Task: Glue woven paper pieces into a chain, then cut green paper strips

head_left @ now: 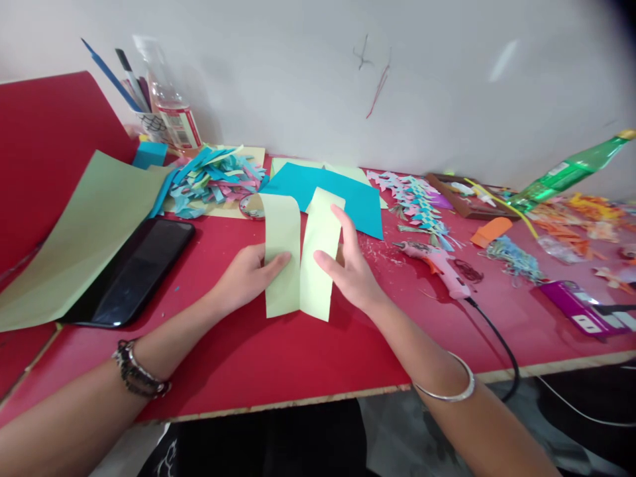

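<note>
A pale green paper strip (283, 281), creased down the middle, stands a little above the red table between my hands. My left hand (253, 268) pinches its left half, thumb in front and fingers hidden behind; the top there curls backward. Around the right half is my right hand (350, 265), its thumb on the front and its index finger along the right edge near the top. Behind the strip lies a blue paper sheet (342, 195). A pink glue gun (440, 265) rests on the table to the right of my right hand.
A black phone (144, 271) lies at left, partly under a green sheet (84, 238). Cut paper strips (213, 175) are heaped behind it, near a clear bottle (171, 99). Paper garlands (417, 205), a tilted green bottle (571, 169) and a purple box (579, 308) occupy the right.
</note>
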Motion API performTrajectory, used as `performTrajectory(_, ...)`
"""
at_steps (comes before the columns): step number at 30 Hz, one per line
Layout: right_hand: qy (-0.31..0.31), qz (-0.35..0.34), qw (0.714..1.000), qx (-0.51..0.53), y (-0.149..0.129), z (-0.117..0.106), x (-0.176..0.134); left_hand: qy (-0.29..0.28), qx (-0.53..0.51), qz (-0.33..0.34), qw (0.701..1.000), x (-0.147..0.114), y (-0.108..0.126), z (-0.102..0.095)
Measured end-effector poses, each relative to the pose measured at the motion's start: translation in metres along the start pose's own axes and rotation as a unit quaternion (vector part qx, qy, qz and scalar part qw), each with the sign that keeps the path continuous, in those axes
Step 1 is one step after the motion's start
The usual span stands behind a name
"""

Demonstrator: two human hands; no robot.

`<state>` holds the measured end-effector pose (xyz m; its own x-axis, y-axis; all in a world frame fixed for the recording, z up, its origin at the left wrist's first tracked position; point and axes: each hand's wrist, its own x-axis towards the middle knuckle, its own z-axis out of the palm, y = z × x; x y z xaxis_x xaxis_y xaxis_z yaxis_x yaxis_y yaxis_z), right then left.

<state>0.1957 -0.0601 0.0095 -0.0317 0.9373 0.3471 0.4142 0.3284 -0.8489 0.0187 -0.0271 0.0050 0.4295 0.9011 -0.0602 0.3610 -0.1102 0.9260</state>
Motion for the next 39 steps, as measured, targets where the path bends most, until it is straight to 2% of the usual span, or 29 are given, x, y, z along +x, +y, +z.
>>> performTrajectory(2, -0.006, 0.005, 1.0, -0.012, 0.0, 0.001, -0.002, 0.032, 0.019, 0.002, 0.999, 0.0, 0.0, 0.0)
performTrajectory(6, -0.006, 0.068, 0.998, 0.007, 0.005, 0.002, -0.002, 0.074, 0.047, -0.002, 0.996, 0.001, 0.002, 0.0)
performTrajectory(9, 0.0, 0.065, 0.998, 0.011, 0.007, 0.003, -0.001, 0.101, 0.062, -0.007, 0.993, 0.001, 0.002, -0.001)
performTrajectory(17, 0.053, 0.039, 0.998, -0.007, 0.008, 0.0, 0.001, 0.118, -0.01, -0.026, 0.993, 0.005, -0.002, -0.004)
performTrajectory(21, 0.068, 0.029, 0.997, -0.016, 0.009, -0.001, 0.003, 0.137, -0.013, -0.033, 0.99, 0.006, -0.004, -0.005)
performTrajectory(28, 0.109, 0.051, 0.992, -0.046, 0.012, -0.005, 0.004, 0.172, 0.033, -0.034, 0.984, 0.008, -0.004, -0.009)
performTrajectory(35, 0.145, 0.071, 0.986, -0.036, 0.015, -0.009, 0.009, 0.167, 0.001, -0.054, 0.985, 0.01, -0.006, -0.012)
performTrajectory(37, 0.15, 0.081, 0.985, -0.036, 0.015, -0.01, 0.01, 0.15, 0.0, -0.041, 0.988, 0.011, -0.008, -0.012)
performTrajectory(39, 0.14, 0.079, 0.986, -0.034, 0.016, -0.009, 0.011, 0.151, 0.009, 0.006, 0.988, 0.011, -0.007, -0.01)
